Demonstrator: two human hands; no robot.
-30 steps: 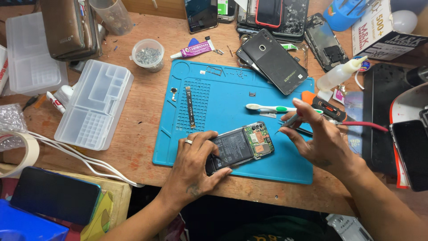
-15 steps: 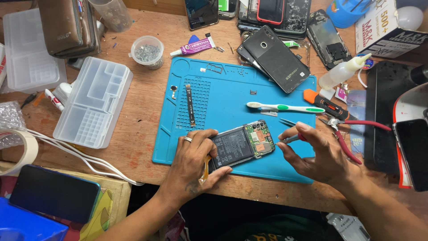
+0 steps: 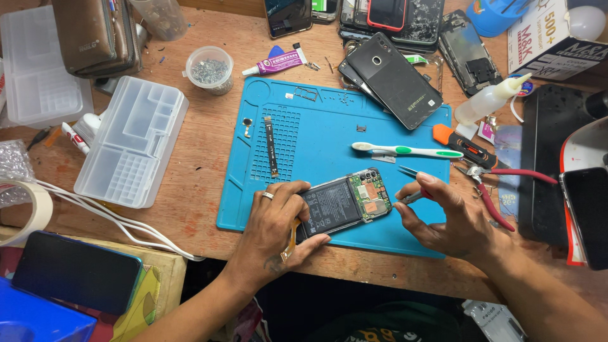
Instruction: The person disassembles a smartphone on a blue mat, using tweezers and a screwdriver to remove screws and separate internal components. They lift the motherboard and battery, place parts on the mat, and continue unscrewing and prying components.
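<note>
Here an opened phone, its back cover off so that the black battery and green circuit board are exposed, is laid on the blue mat near the mat's front edge, close to the front edge of the wooden surface. It is pinned flat by the left hand, whose fingers are curled over its lower end; the grip appears meant to keep the body from sliding. A thin metal tool, seemingly tweezers, is pinched between thumb and fingers of the right hand, with the tip brought to the board end of the phone. The mat looks rubbery and ribbed, with shallow trays moulded along its far edge. A white and green toothbrush is laid across the mat just beyond the phone. Red-handled pliers are left at the mat's right edge.
</note>
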